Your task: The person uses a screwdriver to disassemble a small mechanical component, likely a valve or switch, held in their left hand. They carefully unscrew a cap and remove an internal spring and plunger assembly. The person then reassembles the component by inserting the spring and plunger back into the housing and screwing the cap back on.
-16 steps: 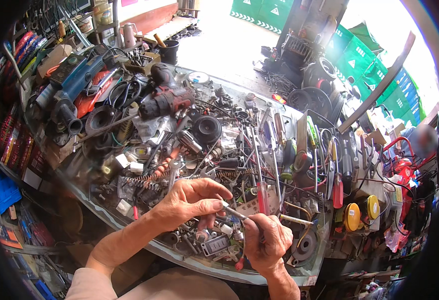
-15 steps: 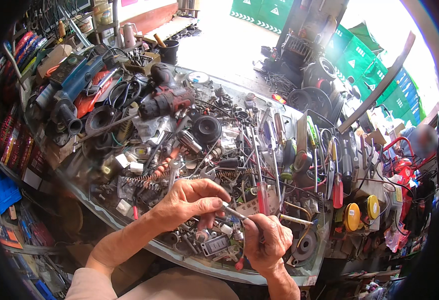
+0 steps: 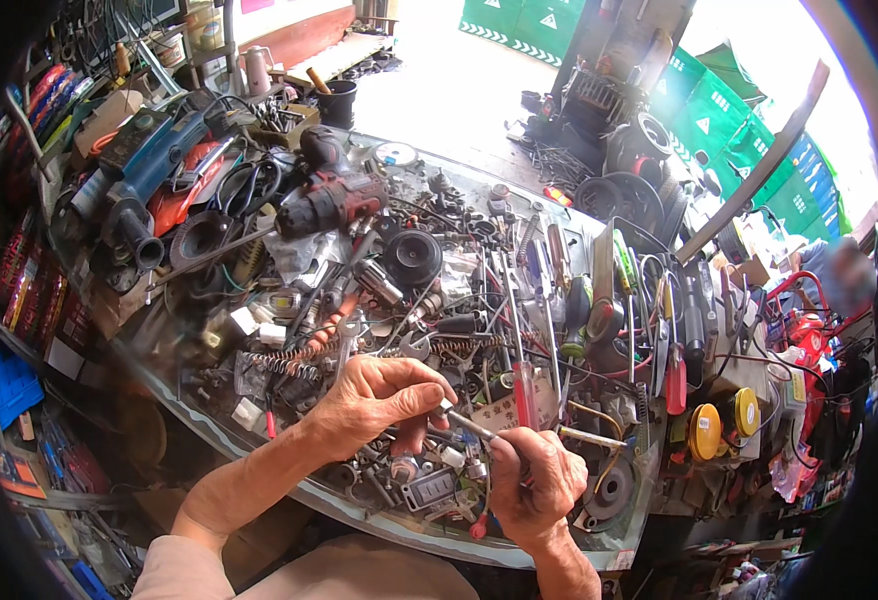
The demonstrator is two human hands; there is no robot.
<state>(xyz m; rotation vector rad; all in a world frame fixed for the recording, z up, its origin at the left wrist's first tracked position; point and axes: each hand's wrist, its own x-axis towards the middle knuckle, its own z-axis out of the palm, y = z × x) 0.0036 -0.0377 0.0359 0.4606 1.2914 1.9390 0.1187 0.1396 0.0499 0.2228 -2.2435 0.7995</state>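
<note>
Over the near part of the cluttered table, my two hands meet at a thin grey metal rod [image 3: 472, 426]. My right hand [image 3: 536, 480] is closed around its lower right end, thumb on top. At the other end, my left hand [image 3: 391, 402] pinches a small metal piece [image 3: 447, 405] between thumb and fingers. Whether that piece is separate from the rod I cannot tell. Below the hands lie a grey slotted metal block [image 3: 429, 490] and small loose parts. A red-handled screwdriver [image 3: 524, 395] lies just beyond the rod.
Springs [image 3: 284, 365], wrenches and small parts cover the glass-topped table [image 3: 379, 520]. A red-black power drill [image 3: 334, 195] and a blue power tool [image 3: 164, 150] sit at the far left. Yellow round tins [image 3: 704, 433] are at the right. Another person [image 3: 839, 280] is at the far right.
The left fingers have shifted slightly at the rod's tip, and the rod has tilted a little. My right hand stays almost in place.
</note>
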